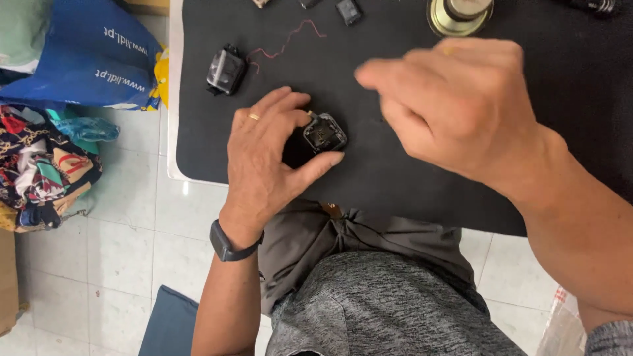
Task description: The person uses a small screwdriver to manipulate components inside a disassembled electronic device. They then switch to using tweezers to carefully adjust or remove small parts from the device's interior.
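My left hand (267, 155) grips a small square black part (324, 133) against the black mat (395, 171), with thumb below it and fingers above. A ring sits on one finger and a dark band on the wrist. My right hand (455, 109) hovers over the mat to the right of the part, blurred, its fingers loosely curled and pointing left; I cannot see anything in it.
On the mat lie another black block (226, 69) with a thin red wire (283, 45), small black pieces (349, 11) at the top edge and a round metal speaker (459, 14). A blue bag (92, 53) and patterned cloth (39, 165) lie on the tiled floor at left.
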